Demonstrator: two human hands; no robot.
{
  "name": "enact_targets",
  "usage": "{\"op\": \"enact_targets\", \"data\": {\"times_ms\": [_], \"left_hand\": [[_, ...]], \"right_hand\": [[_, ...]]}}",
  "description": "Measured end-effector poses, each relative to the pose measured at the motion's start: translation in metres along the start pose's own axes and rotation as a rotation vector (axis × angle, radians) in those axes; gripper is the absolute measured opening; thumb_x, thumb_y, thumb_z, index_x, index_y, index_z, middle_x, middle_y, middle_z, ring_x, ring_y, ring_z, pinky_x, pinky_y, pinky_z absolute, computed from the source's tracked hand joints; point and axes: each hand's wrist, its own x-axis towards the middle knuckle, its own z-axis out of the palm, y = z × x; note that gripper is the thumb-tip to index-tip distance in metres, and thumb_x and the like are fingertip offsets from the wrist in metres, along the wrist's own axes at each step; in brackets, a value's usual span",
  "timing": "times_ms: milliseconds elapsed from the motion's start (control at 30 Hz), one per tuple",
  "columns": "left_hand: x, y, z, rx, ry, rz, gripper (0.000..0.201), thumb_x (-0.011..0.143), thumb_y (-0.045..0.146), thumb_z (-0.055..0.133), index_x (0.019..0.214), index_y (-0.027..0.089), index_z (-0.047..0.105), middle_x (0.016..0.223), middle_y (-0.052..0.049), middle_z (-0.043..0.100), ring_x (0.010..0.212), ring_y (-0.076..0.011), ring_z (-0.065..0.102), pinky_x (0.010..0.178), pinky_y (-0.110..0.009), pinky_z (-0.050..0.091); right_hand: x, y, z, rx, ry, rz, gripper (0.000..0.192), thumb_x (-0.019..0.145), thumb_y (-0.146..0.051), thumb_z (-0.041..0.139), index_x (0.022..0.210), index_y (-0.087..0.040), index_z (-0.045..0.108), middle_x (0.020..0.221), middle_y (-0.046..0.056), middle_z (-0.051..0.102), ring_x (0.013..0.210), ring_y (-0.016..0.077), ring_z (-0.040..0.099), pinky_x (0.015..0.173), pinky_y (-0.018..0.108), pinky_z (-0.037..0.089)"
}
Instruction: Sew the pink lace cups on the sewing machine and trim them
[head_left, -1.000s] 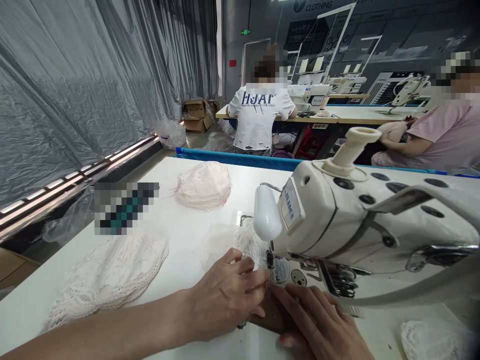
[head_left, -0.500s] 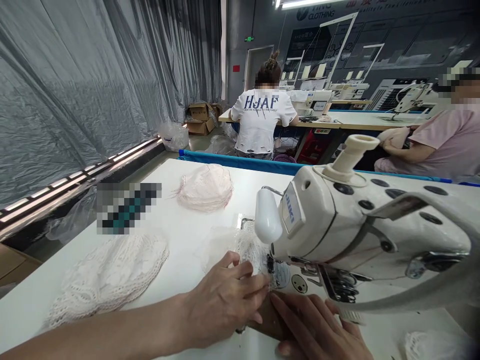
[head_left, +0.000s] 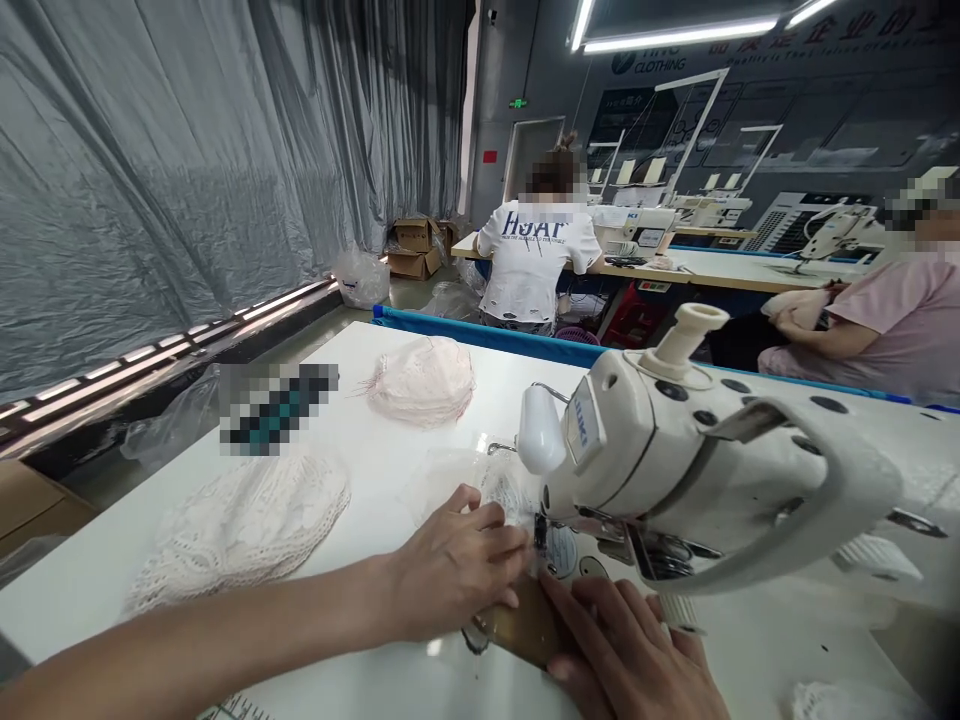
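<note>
Right hand lies flat, fingers spread, on a tan fabric piece just in front of the sewing machine. Left hand presses flat on it too, fingertips at the needle. Left of the machine lie 2 lace piles. Beyond it, 2 people sit.

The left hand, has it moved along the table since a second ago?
No. The left hand stays flat beside the sewing machine's needle; only the camera view shifted.
</note>
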Motion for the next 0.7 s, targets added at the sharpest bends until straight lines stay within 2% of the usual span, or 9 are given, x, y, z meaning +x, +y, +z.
{"op": "enact_targets", "data": {"times_ms": [267, 467, 567, 700], "left_hand": [[0.005, -0.003, -0.002, 0.045, -0.043, -0.09, 0.029, 0.09, 0.037, 0.05, 0.109, 0.014, 0.05, 0.103, -0.005, 0.058, 0.088, -0.0173, 0.049, 0.076, -0.035, 0.032], [-0.004, 0.03, -0.01, 0.027, -0.044, -0.12, 0.035, 0.088, 0.044, 0.051, 0.097, 0.011, 0.052, 0.099, -0.008, 0.056, 0.09, -0.0201, 0.048, 0.074, -0.034, 0.035], [-0.009, 0.042, -0.019, -0.047, -0.06, -0.112, 0.037, 0.089, 0.048, 0.046, 0.098, 0.012, 0.052, 0.088, -0.004, 0.056, 0.085, -0.0178, 0.05, 0.074, -0.033, 0.035], [-0.006, 0.034, -0.02, -0.067, -0.055, -0.084, 0.038, 0.09, 0.05, 0.042, 0.102, 0.015, 0.052, 0.092, -0.005, 0.057, 0.087, -0.0173, 0.051, 0.08, -0.035, 0.034]], "right_hand": [[0.0, 0.001, 0.004, -0.011, 0.107, 0.017, 0.037, 0.094, -0.039, 0.038, 0.114, -0.015, 0.057, 0.098, 0.009, 0.066, 0.071, 0.0178, 0.061, 0.07, 0.036, 0.036], [0.005, -0.008, -0.003, 0.116, 0.162, 0.071, 0.041, 0.097, -0.042, 0.031, 0.121, -0.018, 0.053, 0.109, 0.011, 0.064, 0.085, 0.0189, 0.06, 0.072, 0.033, 0.035], [0.002, -0.01, -0.005, 0.181, 0.149, 0.078, 0.041, 0.096, -0.046, 0.03, 0.112, -0.021, 0.059, 0.108, 0.01, 0.065, 0.088, 0.0191, 0.06, 0.074, 0.033, 0.035], [-0.002, -0.004, -0.004, 0.133, 0.099, 0.023, 0.037, 0.094, -0.043, 0.04, 0.113, -0.018, 0.059, 0.109, 0.01, 0.066, 0.081, 0.0179, 0.06, 0.071, 0.033, 0.036]]}}
